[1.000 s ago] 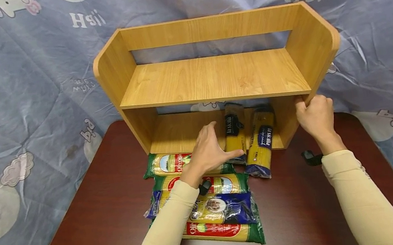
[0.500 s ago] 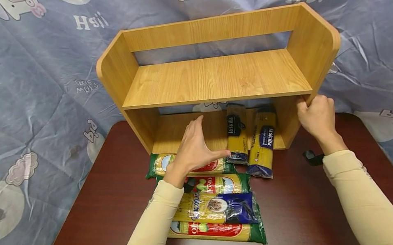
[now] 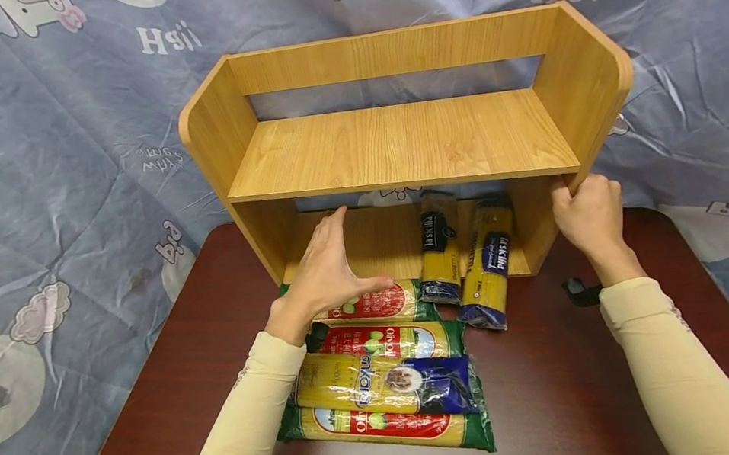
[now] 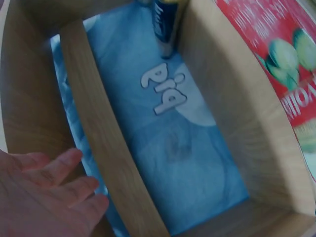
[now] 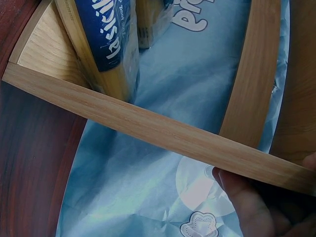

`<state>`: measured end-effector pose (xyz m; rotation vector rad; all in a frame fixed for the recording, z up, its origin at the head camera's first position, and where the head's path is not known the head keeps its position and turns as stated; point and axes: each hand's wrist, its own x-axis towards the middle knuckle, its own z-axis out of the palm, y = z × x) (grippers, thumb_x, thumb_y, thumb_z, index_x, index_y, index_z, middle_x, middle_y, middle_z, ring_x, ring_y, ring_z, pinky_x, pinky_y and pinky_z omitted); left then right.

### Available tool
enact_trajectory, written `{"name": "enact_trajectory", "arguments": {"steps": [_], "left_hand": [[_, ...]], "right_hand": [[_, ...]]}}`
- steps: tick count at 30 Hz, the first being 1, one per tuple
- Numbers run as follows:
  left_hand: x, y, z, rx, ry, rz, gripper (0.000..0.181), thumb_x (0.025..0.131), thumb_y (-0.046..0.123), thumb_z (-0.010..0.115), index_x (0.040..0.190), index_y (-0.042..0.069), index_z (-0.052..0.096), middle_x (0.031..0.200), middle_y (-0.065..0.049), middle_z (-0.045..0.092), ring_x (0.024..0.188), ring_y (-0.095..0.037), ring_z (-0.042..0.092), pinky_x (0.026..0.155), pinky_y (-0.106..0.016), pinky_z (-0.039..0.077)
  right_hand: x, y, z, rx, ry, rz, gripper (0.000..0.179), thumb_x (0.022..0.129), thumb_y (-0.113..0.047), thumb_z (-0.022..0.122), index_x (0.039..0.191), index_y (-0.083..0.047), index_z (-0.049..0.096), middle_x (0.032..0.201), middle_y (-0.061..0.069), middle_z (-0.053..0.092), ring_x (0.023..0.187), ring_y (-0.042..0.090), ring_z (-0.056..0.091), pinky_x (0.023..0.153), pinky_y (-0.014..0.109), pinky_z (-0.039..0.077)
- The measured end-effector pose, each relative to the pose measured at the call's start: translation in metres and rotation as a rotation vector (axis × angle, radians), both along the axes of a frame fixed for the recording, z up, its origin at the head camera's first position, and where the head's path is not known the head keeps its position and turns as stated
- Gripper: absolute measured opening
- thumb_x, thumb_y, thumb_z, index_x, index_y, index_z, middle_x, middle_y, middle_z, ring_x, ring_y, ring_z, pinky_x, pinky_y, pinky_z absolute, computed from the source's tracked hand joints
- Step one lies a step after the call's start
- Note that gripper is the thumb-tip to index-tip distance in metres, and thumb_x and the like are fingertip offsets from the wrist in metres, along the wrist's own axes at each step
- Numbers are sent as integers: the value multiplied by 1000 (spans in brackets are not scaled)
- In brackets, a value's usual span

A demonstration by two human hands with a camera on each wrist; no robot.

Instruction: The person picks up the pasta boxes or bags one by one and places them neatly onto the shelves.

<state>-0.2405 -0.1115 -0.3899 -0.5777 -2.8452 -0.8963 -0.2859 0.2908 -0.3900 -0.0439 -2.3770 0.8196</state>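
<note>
My right hand [image 3: 590, 221] grips the right side panel of a two-tier wooden shelf [image 3: 395, 143]; in the right wrist view its fingers [image 5: 244, 200] lie along the panel's outer side. My left hand [image 3: 316, 280] holds nothing, thumb spread from its straight fingers, before the lower compartment. It partly covers a green-ended Olivoil spaghetti pack [image 3: 384, 302] at the shelf's front edge. Two yellow La Skilia spaghetti packs, one left [image 3: 438, 248] and one right [image 3: 485, 265], lie in the right of the lower compartment, their near ends jutting out over the front.
In front of the shelf lie another Olivoil pack [image 3: 396, 340], a blue-ended Ankara pack [image 3: 358, 386] and a nearest Olivoil pack [image 3: 390, 425], stacked row by row on the dark red table [image 3: 553, 402]. A patterned blue cloth [image 3: 87, 172] hangs behind.
My left hand has moved left, away from the La Skilia packs, uncovering more of the packs on the table. My right hand has kept its grip on the side panel.
</note>
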Motion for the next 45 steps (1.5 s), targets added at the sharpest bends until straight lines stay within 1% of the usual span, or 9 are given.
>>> {"name": "enact_trajectory", "arguments": {"steps": [5, 10, 16, 19, 23, 29, 37, 40, 45], "left_hand": [[0, -22, -1, 50, -12, -53, 129, 72, 60, 86, 164, 13, 8, 166, -11, 21, 151, -29, 23, 116, -53, 30], [-1, -47, -6, 35, 19, -84, 120, 77, 47, 88, 163, 10, 12, 163, -12, 27, 149, -28, 28, 115, -52, 32], [-2, -73, -13, 25, 19, -100, 115, 77, 36, 88, 163, 13, 15, 162, -9, 29, 148, -29, 30, 114, -55, 32], [-2, -82, -16, -13, 15, -114, 115, 76, 33, 89, 163, 13, 16, 161, -10, 30, 147, -30, 30, 113, -55, 32], [-4, -89, -22, -120, 6, -123, 115, 74, 23, 90, 162, 9, 17, 162, -15, 28, 150, -34, 25, 116, -54, 28], [-9, -99, -37, -268, -11, -116, 118, 68, 15, 93, 160, 4, 20, 158, -23, 32, 147, -39, 29, 116, -53, 29], [-13, -116, -61, -303, -71, -102, 117, 69, 15, 92, 160, 4, 19, 154, -22, 36, 145, -38, 31, 114, -53, 33], [-14, -120, -70, -323, -72, -111, 117, 68, 16, 93, 160, 3, 21, 153, -21, 39, 144, -38, 33, 114, -53, 33], [-14, -123, -84, -361, -78, -119, 115, 68, 14, 92, 159, 2, 22, 157, -24, 34, 146, -39, 32, 116, -52, 30]], "right_hand": [[-1, 0, -1, 7, 0, 4, 36, 91, -13, 54, 58, 0, 57, 71, 30, 65, 71, 51, 64, 58, 60, 42], [-2, 0, -1, -3, -10, 1, 38, 94, -16, 54, 61, 2, 59, 74, 32, 66, 74, 52, 65, 60, 62, 44], [-1, 1, 1, 0, 8, 2, 39, 93, -16, 54, 59, 1, 58, 72, 32, 66, 71, 51, 64, 59, 61, 43], [-1, 2, 1, 3, 6, 0, 39, 93, -15, 54, 58, 0, 57, 72, 31, 65, 70, 50, 64, 59, 61, 42], [-1, 2, 0, -6, -7, -5, 38, 94, -16, 53, 60, 1, 58, 74, 32, 66, 73, 52, 64, 60, 62, 43], [-1, 2, 0, -6, -4, -7, 39, 94, -16, 54, 60, 1, 58, 73, 31, 66, 74, 53, 65, 60, 62, 43], [0, 0, 0, 0, 17, -3, 40, 95, -17, 55, 58, 0, 57, 72, 31, 66, 72, 52, 64, 59, 61, 41], [0, -1, 1, -1, 17, -6, 39, 94, -16, 55, 59, 1, 58, 73, 31, 66, 73, 53, 64, 59, 62, 41], [0, -1, 0, 1, 21, -7, 39, 94, -16, 55, 60, 2, 58, 74, 32, 66, 74, 55, 63, 60, 62, 41]]}}
